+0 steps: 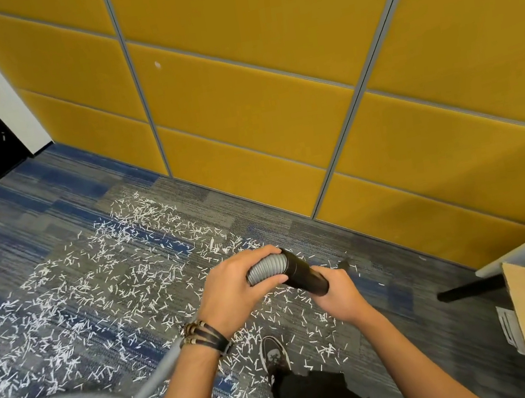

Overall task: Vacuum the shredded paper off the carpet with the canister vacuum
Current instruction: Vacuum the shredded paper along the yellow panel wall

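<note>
Our two forearms are reaching out over a dark sneaker (274,355) and meeting low above the floor, where we are holding the vacuum's working end between both hands. Our left hand (234,291), with dark corded bracelets (203,335) at the wrist, is wrapping fingers and thumb round the ribbed grey flexible hose (266,268). Our right hand (338,293) is closing round the far end of the smooth black plastic tube (307,277) joined to it. That tube is lying nearly level, its long axis running from the left hand across to the right. Its mouth is hiding inside the right palm, so we cannot tell where it is opening. White shredded paper strips (98,291) are lying thick on the blue-grey striped carpet (20,228) under and to the left of the left hand, thinning out beyond the right. We are judging that a twist or pull here could be separating hose from tube. The slack grey run trailing below the left wrist could also be dragging strips wider.
</note>
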`<control>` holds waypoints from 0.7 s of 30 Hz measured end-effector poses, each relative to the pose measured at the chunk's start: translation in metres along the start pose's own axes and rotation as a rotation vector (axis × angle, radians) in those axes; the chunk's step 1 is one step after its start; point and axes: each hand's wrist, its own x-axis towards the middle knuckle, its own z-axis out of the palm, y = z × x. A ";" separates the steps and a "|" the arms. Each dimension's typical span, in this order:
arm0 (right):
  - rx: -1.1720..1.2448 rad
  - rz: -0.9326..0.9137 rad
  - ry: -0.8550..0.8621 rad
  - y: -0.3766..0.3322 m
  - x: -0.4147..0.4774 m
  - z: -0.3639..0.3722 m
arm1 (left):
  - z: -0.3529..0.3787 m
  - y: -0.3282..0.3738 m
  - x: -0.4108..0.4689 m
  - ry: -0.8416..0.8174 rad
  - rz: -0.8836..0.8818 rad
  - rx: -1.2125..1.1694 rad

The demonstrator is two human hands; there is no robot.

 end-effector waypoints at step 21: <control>0.036 -0.017 -0.010 -0.022 -0.037 0.015 | -0.024 -0.004 -0.035 -0.006 0.044 -0.111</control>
